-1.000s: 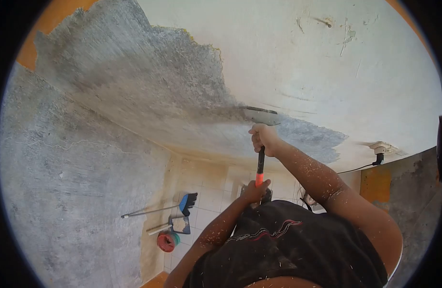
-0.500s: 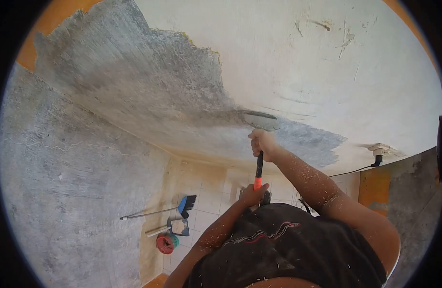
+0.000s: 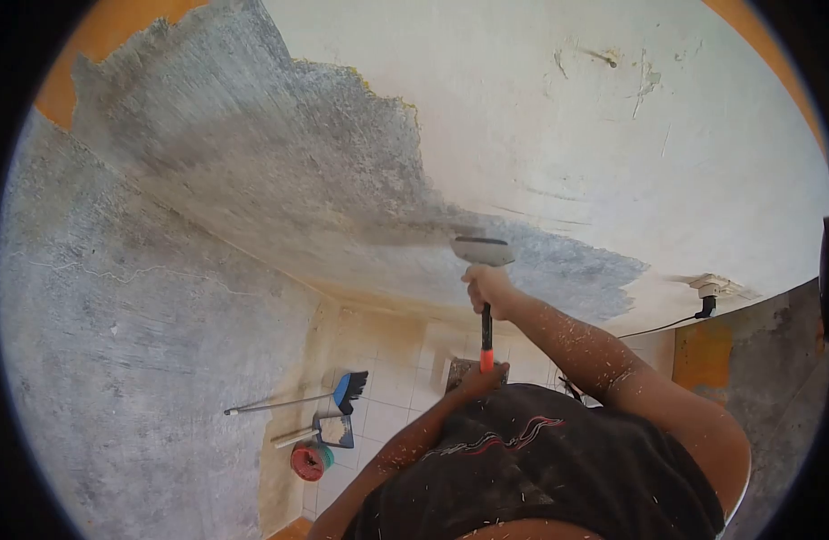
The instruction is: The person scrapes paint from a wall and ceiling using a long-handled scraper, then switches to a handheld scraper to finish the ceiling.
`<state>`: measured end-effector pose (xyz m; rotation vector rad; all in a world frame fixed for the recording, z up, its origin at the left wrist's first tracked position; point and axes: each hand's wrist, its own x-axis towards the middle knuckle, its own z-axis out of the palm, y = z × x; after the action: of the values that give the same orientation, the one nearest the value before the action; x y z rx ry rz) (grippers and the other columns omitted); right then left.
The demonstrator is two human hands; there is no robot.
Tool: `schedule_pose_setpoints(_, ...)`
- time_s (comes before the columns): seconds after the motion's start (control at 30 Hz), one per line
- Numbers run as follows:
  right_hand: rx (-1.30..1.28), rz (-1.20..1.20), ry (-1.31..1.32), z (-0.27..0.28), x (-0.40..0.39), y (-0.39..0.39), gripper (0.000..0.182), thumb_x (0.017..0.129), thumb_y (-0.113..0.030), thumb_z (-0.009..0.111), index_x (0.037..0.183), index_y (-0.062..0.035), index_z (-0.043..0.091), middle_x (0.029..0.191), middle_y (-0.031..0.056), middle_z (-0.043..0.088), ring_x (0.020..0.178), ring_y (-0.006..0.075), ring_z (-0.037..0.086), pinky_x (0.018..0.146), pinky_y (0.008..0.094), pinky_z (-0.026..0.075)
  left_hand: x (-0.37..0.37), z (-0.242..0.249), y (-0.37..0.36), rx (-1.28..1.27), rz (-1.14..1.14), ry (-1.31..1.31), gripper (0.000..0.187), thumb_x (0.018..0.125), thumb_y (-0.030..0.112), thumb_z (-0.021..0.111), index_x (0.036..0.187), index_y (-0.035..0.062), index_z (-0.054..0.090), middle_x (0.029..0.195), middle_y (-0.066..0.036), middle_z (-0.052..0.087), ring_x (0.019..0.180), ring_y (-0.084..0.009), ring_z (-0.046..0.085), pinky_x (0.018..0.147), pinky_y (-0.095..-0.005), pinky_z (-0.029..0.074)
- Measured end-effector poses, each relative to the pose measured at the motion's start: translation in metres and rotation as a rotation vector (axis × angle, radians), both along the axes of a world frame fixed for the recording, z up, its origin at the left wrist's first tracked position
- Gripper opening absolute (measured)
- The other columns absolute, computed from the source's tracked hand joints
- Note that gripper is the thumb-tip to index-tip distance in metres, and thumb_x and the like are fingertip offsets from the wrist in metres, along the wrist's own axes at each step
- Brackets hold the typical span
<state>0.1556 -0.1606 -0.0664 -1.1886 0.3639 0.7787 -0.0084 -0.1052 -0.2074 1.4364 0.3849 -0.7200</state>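
Note:
A long scraper (image 3: 486, 335) with a black and orange handle and a wide pale head stands up in front of the wall. Near its head, my right hand (image 3: 488, 288) is wrapped round the upper handle. Lower down, my left hand (image 3: 486, 380) grips the orange end of the handle, close to my dark shirt. The head is at the bare grey patch (image 3: 342, 135), below the edge of the white coating (image 3: 522, 108); whether its blade touches the wall I cannot tell.
On the tiled floor (image 3: 387, 387) at lower left lie a blue broom (image 3: 350, 392), a dustpan (image 3: 333, 430) and a red and green bucket (image 3: 311, 462). A wall socket (image 3: 710, 286) with a plugged black cable is at right. Another grey wall (image 3: 144, 360) stands at left.
The scraper has moved down toward my body, with both hands on it. Its head now sits lower, away from the white coating's edge.

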Motion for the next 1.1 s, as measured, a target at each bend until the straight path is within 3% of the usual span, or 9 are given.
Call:
schedule_pose_setpoints(0.1, 0.058, 0.060, 0.006, 0.012, 0.014, 0.006, 0.019, 0.073, -0.013, 0.054, 0.062, -0.0138, 0.038, 0.046, -0.0020, 0.029, 0.035, 0.0117, 0.026, 0.036, 0.0285, 0.021, 0.005, -0.004, 0.003, -0.119, 0.063, -0.019, 0.040, 0.079, 0.041, 0.060, 0.060, 0.0071, 0.051, 0.052, -0.001, 0.050, 0.046, -0.0101, 0.047, 0.044, -0.0281, 0.038)
schedule_pose_setpoints(0.23, 0.128, 0.064, 0.063, 0.029, 0.020, 0.012, 0.019, 0.072, -0.012, 0.053, 0.062, -0.0140, 0.037, 0.046, -0.0024, 0.028, 0.036, 0.0113, 0.024, 0.037, 0.0283, 0.021, 0.019, 0.023, 0.027, 0.111, 0.003, 0.018, 0.041, 0.078, 0.043, 0.061, 0.061, 0.0069, 0.052, 0.052, -0.002, 0.051, 0.046, -0.0109, 0.049, 0.045, -0.0273, 0.039)
schedule_pose_setpoints(0.43, -0.009, 0.044, 0.076, 0.018, 0.000, 0.012, 0.030, 0.073, -0.014, 0.052, 0.053, -0.0168, 0.029, 0.045, -0.0031, 0.024, 0.037, 0.0101, 0.020, 0.038, 0.0277, 0.019, 0.001, 0.008, 0.012, 0.022, 0.006, -0.123, 0.045, 0.077, 0.044, 0.062, 0.054, 0.0063, 0.050, 0.049, -0.002, 0.049, 0.043, -0.0126, 0.048, 0.044, -0.0284, 0.038)
schedule_pose_setpoints(0.53, 0.048, 0.077, 0.054, 0.040, 0.011, 0.014, 0.028, 0.072, -0.014, 0.052, 0.055, -0.0161, 0.030, 0.045, -0.0026, 0.026, 0.036, 0.0100, 0.022, 0.038, 0.0272, 0.020, 0.015, 0.030, 0.019, 0.076, 0.042, 0.022, 0.035, 0.083, 0.033, 0.058, 0.060, 0.0087, 0.048, 0.052, 0.002, 0.043, 0.045, -0.0082, 0.042, 0.042, -0.0264, 0.033)
schedule_pose_setpoints(0.6, 0.052, 0.001, -0.002, 0.040, 0.011, 0.017, 0.026, 0.073, -0.014, 0.052, 0.056, -0.0147, 0.033, 0.045, -0.0018, 0.027, 0.036, 0.0109, 0.025, 0.037, 0.0277, 0.021, 0.019, 0.023, 0.032, 0.188, -0.139, -0.235, 0.034, 0.083, 0.035, 0.059, 0.064, 0.0090, 0.048, 0.052, 0.002, 0.044, 0.045, -0.0085, 0.042, 0.042, -0.0265, 0.034)
schedule_pose_setpoints(0.63, 0.055, 0.002, -0.010, 0.036, 0.011, 0.016, 0.026, 0.073, -0.014, 0.052, 0.056, -0.0147, 0.033, 0.045, -0.0018, 0.027, 0.036, 0.0109, 0.025, 0.037, 0.0277, 0.021, 0.019, 0.029, 0.032, 0.058, -0.031, 0.025, 0.032, 0.082, 0.036, 0.060, 0.069, 0.0084, 0.049, 0.053, 0.002, 0.044, 0.045, -0.0089, 0.043, 0.042, -0.0262, 0.035)
schedule_pose_setpoints(0.8, 0.005, 0.064, 0.057, -0.001, 0.001, 0.014, 0.025, 0.073, -0.014, 0.053, 0.056, -0.0138, 0.035, 0.045, -0.0012, 0.028, 0.036, 0.0121, 0.026, 0.037, 0.0290, 0.023, -0.001, 0.008, 0.012, -0.104, 0.014, -0.030, 0.037, 0.080, 0.039, 0.060, 0.061, 0.0086, 0.052, 0.050, 0.000, 0.047, 0.041, -0.0103, 0.044, 0.041, -0.0269, 0.035)
schedule_pose_setpoints(1.0, 0.166, 0.069, -0.136, 0.079, 0.018, 0.027, 0.019, 0.073, -0.013, 0.054, 0.062, -0.0122, 0.038, 0.045, -0.0004, 0.030, 0.035, 0.0113, 0.027, 0.037, 0.0281, 0.023, 0.041, 0.061, 0.036, 0.039, 0.065, -0.148, 0.036, 0.082, 0.034, 0.059, 0.058, 0.0084, 0.051, 0.049, 0.000, 0.047, 0.043, -0.0096, 0.046, 0.041, -0.0271, 0.036)
schedule_pose_setpoints(1.1, 0.093, 0.008, -0.072, 0.040, 0.010, 0.022, 0.024, 0.072, -0.011, 0.054, 0.057, -0.0149, 0.035, 0.044, -0.0020, 0.026, 0.035, 0.0107, 0.023, 0.037, 0.0276, 0.021, 0.026, 0.030, 0.029, 0.047, 0.048, -0.124, 0.039, 0.084, 0.033, 0.057, 0.056, 0.0081, 0.048, 0.049, 0.001, 0.045, 0.042, -0.0093, 0.043, 0.040, -0.0268, 0.034)
